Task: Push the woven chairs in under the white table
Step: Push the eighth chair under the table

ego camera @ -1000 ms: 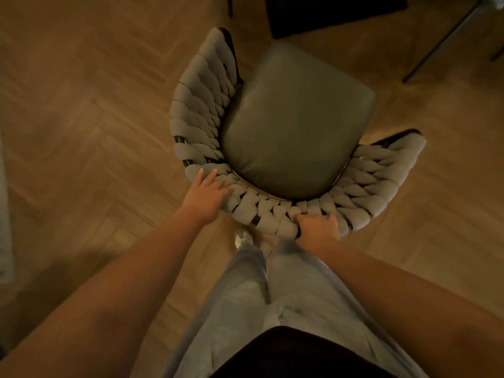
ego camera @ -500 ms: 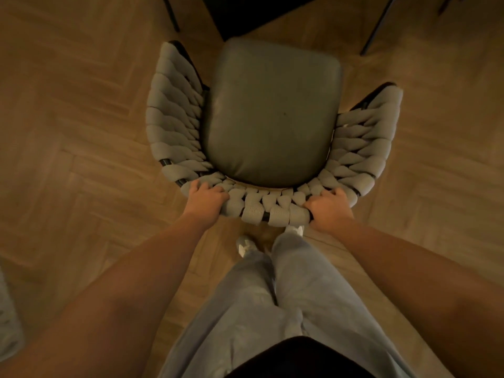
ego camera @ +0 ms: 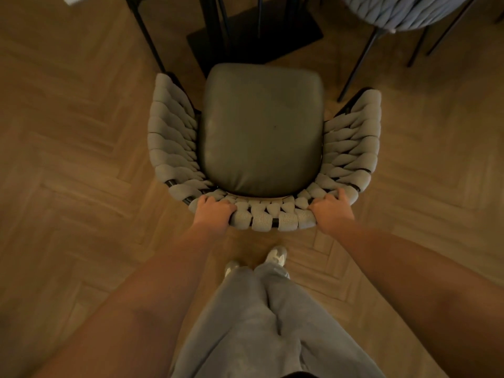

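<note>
Now | both hands, left (ego camera: 214, 211) and right (ego camera: 331, 210), grip woven chair (ego camera: 174, 137) backrest | tabletop cut off

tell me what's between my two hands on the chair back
In the head view, a run of woven loops on the chair's back rim spans from the left hand to the right hand; nothing else lies there.

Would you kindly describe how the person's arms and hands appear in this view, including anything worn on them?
Both forearms are bare, with no sleeves in view. The left hand and right hand wear no gloves, and no rings, watch or bracelets show. In the dim, warm light, finer details cannot be made out.
</note>
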A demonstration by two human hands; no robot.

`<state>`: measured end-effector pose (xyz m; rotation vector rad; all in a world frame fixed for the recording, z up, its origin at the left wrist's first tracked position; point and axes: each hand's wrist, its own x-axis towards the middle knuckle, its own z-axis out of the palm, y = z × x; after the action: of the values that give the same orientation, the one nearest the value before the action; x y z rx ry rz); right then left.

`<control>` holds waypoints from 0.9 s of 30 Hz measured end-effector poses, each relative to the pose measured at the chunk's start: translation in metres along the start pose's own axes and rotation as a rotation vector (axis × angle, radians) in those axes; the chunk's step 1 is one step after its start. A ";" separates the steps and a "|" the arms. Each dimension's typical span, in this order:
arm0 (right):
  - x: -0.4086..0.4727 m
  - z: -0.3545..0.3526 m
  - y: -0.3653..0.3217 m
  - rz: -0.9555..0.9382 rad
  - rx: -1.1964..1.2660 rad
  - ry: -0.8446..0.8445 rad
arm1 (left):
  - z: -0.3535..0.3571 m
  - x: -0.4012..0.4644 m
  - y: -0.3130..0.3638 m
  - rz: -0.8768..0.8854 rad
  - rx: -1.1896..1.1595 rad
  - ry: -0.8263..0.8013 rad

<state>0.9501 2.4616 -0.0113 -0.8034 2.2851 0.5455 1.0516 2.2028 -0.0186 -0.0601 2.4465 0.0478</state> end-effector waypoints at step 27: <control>0.197 -0.131 0.207 -0.048 -0.179 0.010 | -0.159 0.203 0.012 0.218 -0.133 -0.155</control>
<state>0.6360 2.4596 -0.0208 -0.9463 2.2428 0.7333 0.7931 2.2002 -0.0264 0.1467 2.2828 0.3010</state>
